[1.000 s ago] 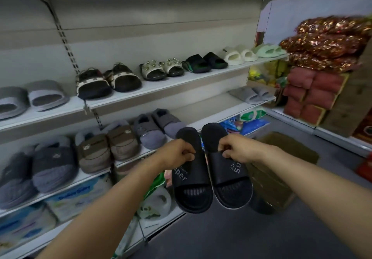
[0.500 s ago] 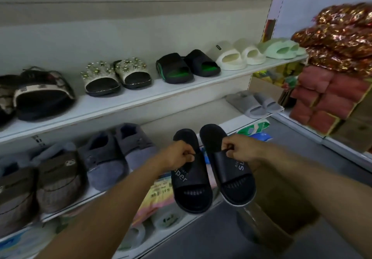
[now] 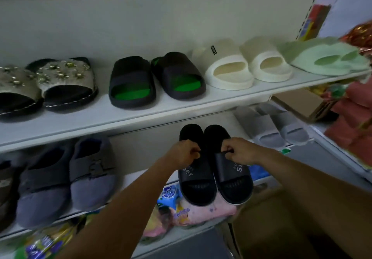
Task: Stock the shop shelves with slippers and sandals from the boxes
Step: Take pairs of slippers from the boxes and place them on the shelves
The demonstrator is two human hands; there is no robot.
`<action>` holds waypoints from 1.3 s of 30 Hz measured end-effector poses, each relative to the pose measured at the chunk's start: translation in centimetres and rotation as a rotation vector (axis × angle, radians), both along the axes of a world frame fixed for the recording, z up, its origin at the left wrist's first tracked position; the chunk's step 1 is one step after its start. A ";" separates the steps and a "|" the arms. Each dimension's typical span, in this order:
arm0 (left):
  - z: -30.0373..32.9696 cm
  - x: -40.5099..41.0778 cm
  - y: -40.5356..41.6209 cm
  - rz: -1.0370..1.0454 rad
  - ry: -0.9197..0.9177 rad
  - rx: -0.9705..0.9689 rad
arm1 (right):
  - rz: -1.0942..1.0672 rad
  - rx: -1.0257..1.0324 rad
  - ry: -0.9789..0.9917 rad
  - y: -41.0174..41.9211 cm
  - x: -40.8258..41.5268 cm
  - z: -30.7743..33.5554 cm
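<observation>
I hold a pair of black slides side by side in front of the lower shelf [image 3: 141, 176]. My left hand [image 3: 182, 152] grips the strap of the left black slide [image 3: 196, 186]. My right hand [image 3: 239, 151] pinches the strap of the right black slide [image 3: 233, 182], which carries white lettering. Both slides hang with toes pointing down toward me, heels up toward the gap between the grey-blue closed slippers [image 3: 92, 174] and the grey slides [image 3: 271, 129] on that lower shelf.
The upper shelf [image 3: 141, 117] carries studded sandals [image 3: 66, 81], black-and-green slides [image 3: 155, 81], cream slides [image 3: 245, 65] and pale green slides [image 3: 326, 59]. Packaged goods [image 3: 181, 210] lie below. A brown cardboard box [image 3: 267, 224] sits under my right arm. Red packs [image 3: 354, 121] stack at right.
The view has closed in on the shelves and shifted right. Both hands have carried the black slides up and forward, nearer the lower shelf's gap.
</observation>
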State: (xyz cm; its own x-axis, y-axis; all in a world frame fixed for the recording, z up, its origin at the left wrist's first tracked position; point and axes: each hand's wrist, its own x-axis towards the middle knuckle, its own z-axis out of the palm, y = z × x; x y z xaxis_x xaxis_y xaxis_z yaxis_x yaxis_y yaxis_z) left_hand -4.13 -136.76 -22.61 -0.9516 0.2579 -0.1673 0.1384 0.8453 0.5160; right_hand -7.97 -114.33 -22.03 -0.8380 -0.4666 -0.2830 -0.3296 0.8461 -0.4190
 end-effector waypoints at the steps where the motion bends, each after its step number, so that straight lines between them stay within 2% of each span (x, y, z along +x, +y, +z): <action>1: -0.5 -0.7 0.5 0.042 0.003 -0.002 | 0.002 -0.007 -0.025 0.4 -1.0 -0.5; 4: -1.8 -1.7 1.3 0.074 0.005 0.027 | 0.046 -0.003 -0.137 1.4 -2.6 -1.6; 6: -2.5 -1.4 1.1 -0.016 0.016 -0.012 | 0.198 0.108 -0.111 2.0 -2.8 -2.2; 9: -3.7 -0.5 0.8 -0.108 0.096 -0.325 | 0.430 0.337 0.180 2.7 -2.2 -3.3; 12: -4.8 -0.3 1.3 -0.090 0.173 -0.519 | 0.493 0.355 0.396 3.1 -1.7 -4.3; 15: -4.8 -0.8 1.8 -0.055 0.229 -0.507 | 0.499 0.305 0.483 3.7 -2.4 -4.7; 18: -4.5 -2.0 2.8 0.017 0.249 -0.447 | 0.406 0.289 0.496 4.4 -4.2 -4.4; 24: -4.3 -5.1 6.8 0.129 0.235 -0.386 | 0.272 0.423 0.538 5.3 -8.1 -2.9; 39: -4.9 -7.0 9.3 0.174 0.235 -0.402 | 0.308 0.472 0.572 6.0 -9.3 -3.9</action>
State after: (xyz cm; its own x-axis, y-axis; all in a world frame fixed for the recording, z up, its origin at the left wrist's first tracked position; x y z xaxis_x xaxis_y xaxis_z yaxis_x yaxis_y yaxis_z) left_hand -11.16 -127.49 -27.55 -0.9987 0.0508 0.0029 0.0508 0.9919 0.1166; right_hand -17.29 -108.33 -25.91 -0.7659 -0.6387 -0.0742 -0.6326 0.7278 0.2647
